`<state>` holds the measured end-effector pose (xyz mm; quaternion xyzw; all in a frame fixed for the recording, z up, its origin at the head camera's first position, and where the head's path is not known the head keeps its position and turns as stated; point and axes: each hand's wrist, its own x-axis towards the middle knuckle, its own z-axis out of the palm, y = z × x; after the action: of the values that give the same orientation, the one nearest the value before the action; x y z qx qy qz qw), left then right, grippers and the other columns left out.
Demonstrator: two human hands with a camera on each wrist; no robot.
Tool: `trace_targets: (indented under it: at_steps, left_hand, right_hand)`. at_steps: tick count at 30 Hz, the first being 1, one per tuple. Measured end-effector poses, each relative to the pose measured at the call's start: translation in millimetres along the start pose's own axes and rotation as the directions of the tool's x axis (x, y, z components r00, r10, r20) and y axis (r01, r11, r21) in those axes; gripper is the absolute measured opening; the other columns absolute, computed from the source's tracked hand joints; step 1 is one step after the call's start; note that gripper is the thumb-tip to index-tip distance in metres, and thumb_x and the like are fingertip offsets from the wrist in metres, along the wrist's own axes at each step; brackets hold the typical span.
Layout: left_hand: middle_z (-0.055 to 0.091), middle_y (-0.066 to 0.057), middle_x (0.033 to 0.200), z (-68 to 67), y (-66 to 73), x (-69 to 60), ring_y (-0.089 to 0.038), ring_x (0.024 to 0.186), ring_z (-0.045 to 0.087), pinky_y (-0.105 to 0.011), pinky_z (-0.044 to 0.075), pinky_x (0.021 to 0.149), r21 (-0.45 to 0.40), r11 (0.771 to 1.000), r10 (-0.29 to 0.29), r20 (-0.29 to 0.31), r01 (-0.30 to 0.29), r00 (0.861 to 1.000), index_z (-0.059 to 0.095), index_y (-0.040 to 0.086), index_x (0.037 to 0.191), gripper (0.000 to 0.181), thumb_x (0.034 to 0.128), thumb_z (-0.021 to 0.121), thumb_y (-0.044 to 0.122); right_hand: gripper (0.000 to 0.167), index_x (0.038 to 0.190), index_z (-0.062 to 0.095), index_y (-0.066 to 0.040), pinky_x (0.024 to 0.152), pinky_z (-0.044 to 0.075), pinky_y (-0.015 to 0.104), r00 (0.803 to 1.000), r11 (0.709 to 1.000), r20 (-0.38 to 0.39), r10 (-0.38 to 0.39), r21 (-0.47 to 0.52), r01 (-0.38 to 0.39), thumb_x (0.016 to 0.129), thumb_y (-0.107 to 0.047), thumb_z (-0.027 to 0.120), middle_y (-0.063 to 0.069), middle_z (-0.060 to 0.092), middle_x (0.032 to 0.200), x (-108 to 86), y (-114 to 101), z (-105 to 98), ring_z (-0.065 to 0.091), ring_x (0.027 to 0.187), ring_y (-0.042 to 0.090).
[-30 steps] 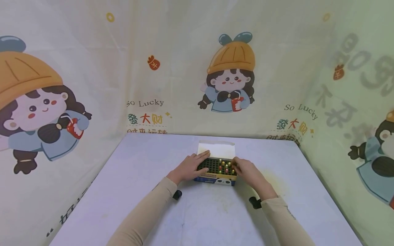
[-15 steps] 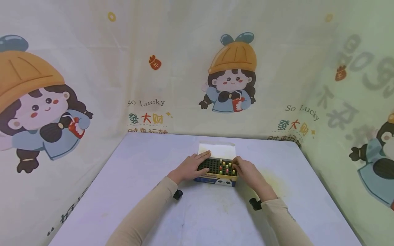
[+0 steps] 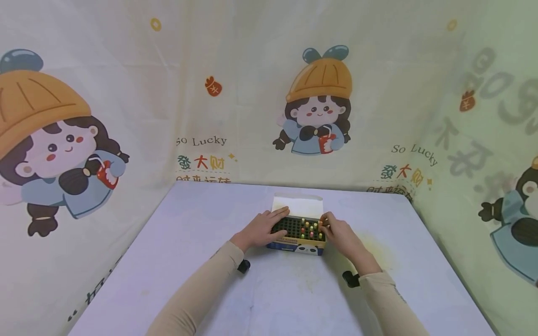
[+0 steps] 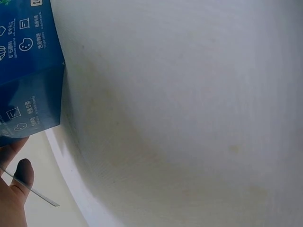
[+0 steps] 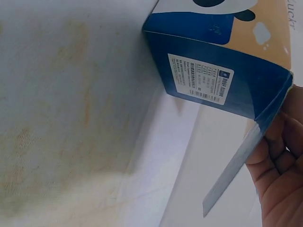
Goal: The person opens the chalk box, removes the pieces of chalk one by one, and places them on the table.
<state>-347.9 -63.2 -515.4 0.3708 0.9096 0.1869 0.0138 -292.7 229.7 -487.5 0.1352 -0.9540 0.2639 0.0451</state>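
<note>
Turns, as judged, on stick versus hole at the right end of the box [image 3: 294, 246]. Sits mid-table between both hands, with long axis running left-right and lid [image 3: 297, 206] folded back on the far side. Pinching an orange stick [image 3: 320, 224] with the right hand [image 3: 341, 235], as far as head view shows, with fingers curled in from the right. Looks about upright, at the rightmost part of the tray [image 3: 293, 227]; can't tell if seated in a hole or lifted clear. Lies at those fingertips, so far nearer than to the left hand [image 3: 262, 229]. Resting the latter across the box's left end, with fingers straight and thumb spread away. Got other sticks [image 3: 311, 234] just left of the pinch, near enough to brush. Can't check fingertips in right wrist view.
</note>
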Motion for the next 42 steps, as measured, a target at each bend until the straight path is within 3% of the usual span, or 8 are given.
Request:
trace_targets:
  at_steps: [3, 13, 19, 22, 29, 42]
  left_hand:
    - [0.019, 0.008, 0.173, -0.2, 0.4, 0.3, -0.043, 0.151, 0.034, -0.068, 0.028, 0.119, -0.001, 1.0, 0.004, -0.002, -0.004, 1.0, 0.02, 0.03, 0.167, 0.073, 0.1059, 0.045, 0.06]
    - [0.019, 0.008, 0.173, 2.1, -0.7, 1.2, -0.045, 0.153, 0.03, -0.066, 0.025, 0.122, 0.005, 1.0, -0.003, 0.006, 0.003, 1.0, 0.02, 0.029, 0.167, 0.072, 0.1063, 0.044, 0.059]
    - [0.018, 0.009, 0.173, 2.8, -2.4, 2.0, -0.044, 0.153, 0.031, -0.067, 0.026, 0.121, -0.002, 1.0, 0.0, 0.0, 0.0, 1.0, 0.021, 0.029, 0.167, 0.073, 0.106, 0.045, 0.06]
    - [0.018, 0.009, 0.173, 3.3, -2.8, 2.4, -0.044, 0.152, 0.032, -0.067, 0.026, 0.121, -0.005, 1.0, 0.009, -0.008, -0.009, 1.0, 0.022, 0.027, 0.167, 0.073, 0.1059, 0.045, 0.06]
    - [0.018, 0.008, 0.174, 5.2, -3.1, 1.2, -0.044, 0.153, 0.031, -0.066, 0.026, 0.121, -0.009, 1.0, 0.016, -0.008, -0.016, 1.0, 0.022, 0.027, 0.167, 0.073, 0.1059, 0.044, 0.059]
    - [0.019, 0.007, 0.173, 6.7, -4.9, 3.0, -0.043, 0.153, 0.032, -0.065, 0.025, 0.122, -0.007, 1.0, 0.022, -0.027, -0.022, 0.999, 0.022, 0.028, 0.167, 0.072, 0.1059, 0.045, 0.059]
  right_hand:
    - [0.012, 0.114, 0.059, -0.006, 0.07, 0.059, 0.036, 1.0, 1.0, 0.013, 0.005, 0.012, -0.006, 0.106, -0.015, 0.061, 0.017, 0.074, 0.109, -0.6, -0.3, -1.1, 0.071, 0.088, 0.023]
    - [0.01, 0.115, 0.054, -0.006, 0.065, 0.053, 0.033, 0.999, 0.999, 0.043, -0.025, -0.019, 0.026, 0.108, -0.014, 0.055, 0.013, 0.071, 0.104, -0.6, -0.4, -1.7, 0.064, 0.08, 0.017]
    - [0.016, 0.12, 0.047, -0.005, 0.059, 0.049, 0.031, 1.0, 0.999, 0.018, -0.026, -0.035, 0.027, 0.11, -0.018, 0.052, 0.011, 0.068, 0.093, 0.5, -1.7, -2.6, 0.059, 0.069, 0.015]
    - [0.016, 0.12, 0.047, -0.005, 0.059, 0.05, 0.032, 1.0, 0.999, 0.01, -0.029, -0.036, 0.03, 0.11, -0.016, 0.053, 0.014, 0.071, 0.096, 0.9, -1.9, -2.7, 0.063, 0.07, 0.017]
    - [0.011, 0.111, 0.059, -0.007, 0.064, 0.054, 0.033, 0.999, 1.0, 0.053, -0.012, -0.025, 0.013, 0.104, -0.014, 0.064, 0.013, 0.073, 0.102, 0.2, -0.4, -1.4, 0.066, 0.079, 0.017]
    - [0.007, 0.106, 0.057, -0.008, 0.063, 0.049, 0.031, 0.998, 0.999, 0.046, -0.036, -0.022, 0.037, 0.105, -0.013, 0.062, 0.007, 0.07, 0.095, 3.1, -1.3, -1.5, 0.06, 0.075, 0.014]
